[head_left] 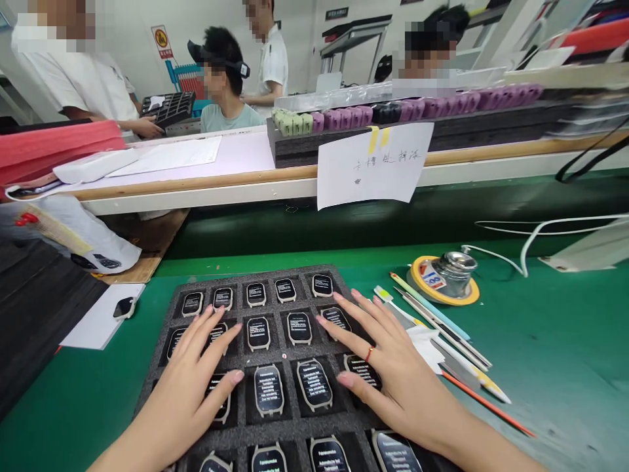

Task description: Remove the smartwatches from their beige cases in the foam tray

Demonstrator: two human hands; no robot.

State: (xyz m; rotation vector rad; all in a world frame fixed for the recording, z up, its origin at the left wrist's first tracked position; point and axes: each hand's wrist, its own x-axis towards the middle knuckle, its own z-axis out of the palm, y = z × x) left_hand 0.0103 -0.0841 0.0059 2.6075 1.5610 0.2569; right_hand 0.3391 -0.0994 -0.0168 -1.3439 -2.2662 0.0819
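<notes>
A dark foam tray (246, 358) lies on the green mat, its cut-out pockets holding rows of watch bodies without straps. White text shows on their lit screens, as on the watch (314, 384) near the middle. Over the tray's left columns is my left hand (184, 377), palm down, fingers spread above several watches. My right hand (393, 370), with a red ring on one finger, spreads likewise over the right columns. Neither hand has anything between its fingers. Whether the fingertips touch the screens I cannot tell. Both hands partly cover the watches beneath them.
Right of the tray lie pens, brushes and tweezers (442, 321), near a metal-topped jar (459, 265) inside a yellow tape roll (422, 278). One watch (124, 308) rests on white paper (101, 321) at left. A raised shelf (221, 180) crosses behind; several people are beyond it.
</notes>
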